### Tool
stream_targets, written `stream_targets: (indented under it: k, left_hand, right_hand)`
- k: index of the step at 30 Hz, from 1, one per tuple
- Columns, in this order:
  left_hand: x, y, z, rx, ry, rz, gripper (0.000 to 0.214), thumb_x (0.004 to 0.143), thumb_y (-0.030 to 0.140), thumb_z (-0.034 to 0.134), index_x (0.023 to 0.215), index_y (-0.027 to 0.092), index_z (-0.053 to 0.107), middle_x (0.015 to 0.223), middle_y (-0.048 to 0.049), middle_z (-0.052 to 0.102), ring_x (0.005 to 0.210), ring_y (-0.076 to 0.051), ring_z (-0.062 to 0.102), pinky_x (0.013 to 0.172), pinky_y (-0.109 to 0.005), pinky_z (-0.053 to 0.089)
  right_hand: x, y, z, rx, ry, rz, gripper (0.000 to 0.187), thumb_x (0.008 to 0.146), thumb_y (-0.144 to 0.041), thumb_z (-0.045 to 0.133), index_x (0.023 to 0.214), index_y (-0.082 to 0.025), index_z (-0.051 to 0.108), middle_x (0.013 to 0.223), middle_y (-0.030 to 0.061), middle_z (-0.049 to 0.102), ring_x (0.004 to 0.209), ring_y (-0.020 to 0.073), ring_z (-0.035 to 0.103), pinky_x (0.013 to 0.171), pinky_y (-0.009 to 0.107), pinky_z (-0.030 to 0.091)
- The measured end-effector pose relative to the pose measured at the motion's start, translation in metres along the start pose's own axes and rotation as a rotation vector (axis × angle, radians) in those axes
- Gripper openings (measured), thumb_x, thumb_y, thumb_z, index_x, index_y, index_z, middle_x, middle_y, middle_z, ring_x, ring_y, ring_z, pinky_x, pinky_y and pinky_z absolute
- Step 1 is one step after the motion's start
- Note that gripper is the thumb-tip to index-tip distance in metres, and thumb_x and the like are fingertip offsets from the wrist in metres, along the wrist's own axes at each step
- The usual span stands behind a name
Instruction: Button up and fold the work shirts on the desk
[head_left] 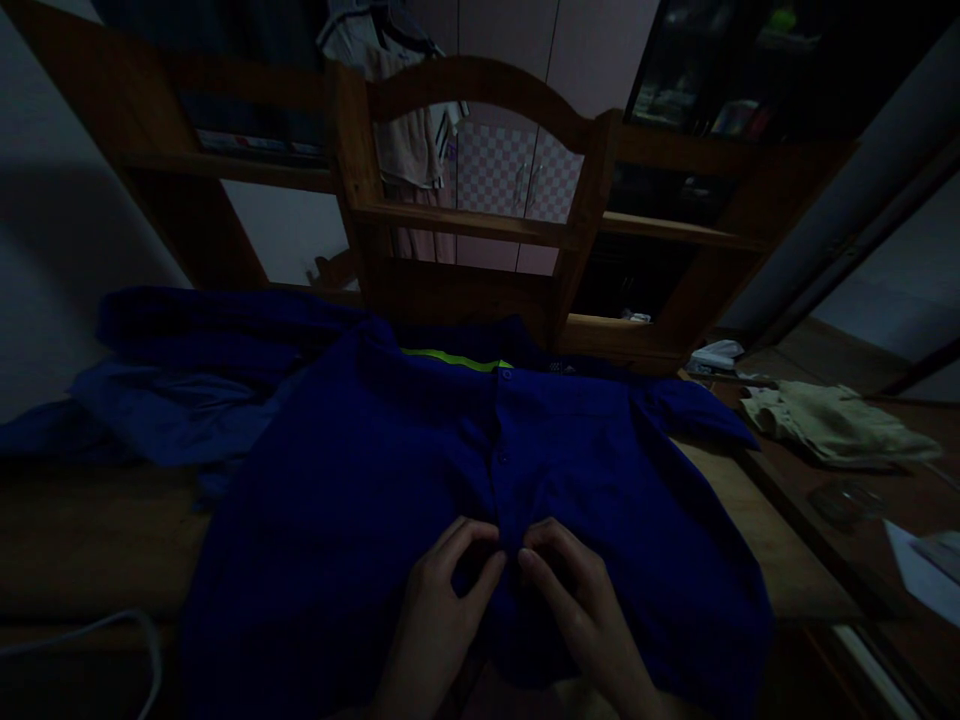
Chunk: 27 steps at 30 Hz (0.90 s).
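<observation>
Your blue shirt (pixel 337 500) lies front up across the tabletop (pixel 90 545), its near part hanging over the edge toward you. Grip: left hand (pixel 442 600) and right hand (pixel 581 600) both narrow, thumb to fingertips, pinching the shirt at the placket, one each side, just apart. Can't tell if a button sits between them; two buttons (pixel 503 457) show farther up.

Cloth should handle light, soft, floppy, not fragile; expect bunching. Best hold: placket edges, close beside a button, fingertips only.

Around you: lighter blue cloth (pixel 165 405) at left, partly under the sleeve; white cable (pixel 112 622) near left; wooden shelf (pixel 480 232) close behind the collar, limiting far reach. Tan cloth (pixel 832 418) and paper (pixel 930 575) well off right. Nothing blocks your hands; dim light hurts more.
</observation>
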<state>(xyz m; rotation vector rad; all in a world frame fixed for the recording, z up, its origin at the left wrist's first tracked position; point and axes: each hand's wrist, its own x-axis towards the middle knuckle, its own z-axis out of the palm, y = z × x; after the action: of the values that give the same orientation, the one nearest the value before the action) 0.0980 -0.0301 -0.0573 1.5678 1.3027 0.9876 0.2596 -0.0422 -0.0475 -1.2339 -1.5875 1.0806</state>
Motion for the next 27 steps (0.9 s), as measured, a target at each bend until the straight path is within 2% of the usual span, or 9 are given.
stream_targets:
  k: [10,16,19,21,23,24,26,27]
  left_hand:
    - [0.0,0.0,0.001,0.063,0.028,0.022,0.016,0.089,0.034,0.05,0.083,0.023,0.059,0.085,0.0007,0.06,0.083,-0.014,0.059,0.074,-0.024,0.045]
    - [0.0,-0.001,0.016,0.195,0.114,0.048,0.013,0.087,0.029,0.05,0.082,0.021,0.058,0.082,-0.0012,0.06,0.08,-0.016,0.06,0.072,-0.026,0.047]
    - [0.0,-0.001,0.02,0.23,0.195,0.049,0.013,0.086,0.029,0.049,0.085,0.022,0.06,0.088,-0.0027,0.062,0.086,-0.018,0.061,0.077,-0.029,0.049]
    - [0.001,-0.002,0.014,0.195,0.244,0.061,0.017,0.088,0.031,0.047,0.091,0.022,0.061,0.1,-0.0051,0.061,0.096,-0.019,0.06,0.083,-0.031,0.05]
    - [0.002,-0.006,-0.003,0.167,0.283,0.064,0.023,0.09,0.036,0.045,0.099,0.023,0.062,0.113,-0.0064,0.058,0.105,-0.019,0.058,0.09,-0.033,0.05]
    - [0.003,-0.011,-0.015,0.182,0.306,0.06,0.026,0.09,0.038,0.045,0.102,0.025,0.062,0.117,-0.0062,0.056,0.109,-0.019,0.057,0.093,-0.035,0.05]
    - [0.003,-0.025,-0.042,0.286,0.398,0.055,0.029,0.089,0.042,0.046,0.106,0.027,0.063,0.116,-0.0051,0.056,0.113,-0.022,0.055,0.098,-0.04,0.048]
    - [0.003,-0.035,-0.056,0.346,0.438,0.063,0.029,0.089,0.043,0.045,0.106,0.029,0.063,0.114,-0.0045,0.058,0.112,-0.023,0.055,0.096,-0.042,0.049]
  right_hand:
    - [0.001,0.003,-0.002,-0.016,0.028,0.013,0.022,0.094,-0.035,0.051,0.082,-0.018,0.055,0.077,-0.0013,0.054,0.072,0.0113,0.051,0.065,0.022,0.038]
    - [0.0,0.006,0.005,-0.029,0.073,0.029,0.025,0.094,-0.038,0.049,0.082,-0.017,0.057,0.075,-0.0009,0.055,0.071,0.0115,0.051,0.063,0.021,0.038]
    - [0.001,0.005,0.002,0.004,0.088,0.04,0.027,0.095,-0.04,0.047,0.084,-0.018,0.057,0.075,-0.0004,0.056,0.071,0.0124,0.053,0.065,0.022,0.041]
    - [0.005,0.005,-0.015,0.035,0.091,0.06,0.028,0.095,-0.042,0.045,0.088,-0.018,0.056,0.078,0.0009,0.058,0.073,0.0145,0.057,0.068,0.024,0.044]
    - [0.011,0.007,-0.047,-0.016,0.142,0.087,0.03,0.093,-0.046,0.047,0.096,-0.018,0.057,0.086,0.0037,0.062,0.08,0.0179,0.06,0.072,0.027,0.047]
    - [0.013,0.01,-0.068,-0.101,0.212,0.092,0.031,0.091,-0.048,0.049,0.099,-0.019,0.057,0.093,0.0052,0.063,0.084,0.0198,0.061,0.074,0.029,0.048]
    - [0.017,0.02,-0.113,-0.386,0.432,0.056,0.035,0.087,-0.05,0.052,0.102,-0.02,0.059,0.104,0.0072,0.063,0.096,0.0233,0.059,0.084,0.034,0.046]
    - [0.017,0.028,-0.135,-0.528,0.508,0.04,0.037,0.086,-0.05,0.052,0.106,-0.02,0.059,0.108,0.0085,0.061,0.101,0.025,0.058,0.088,0.036,0.045]
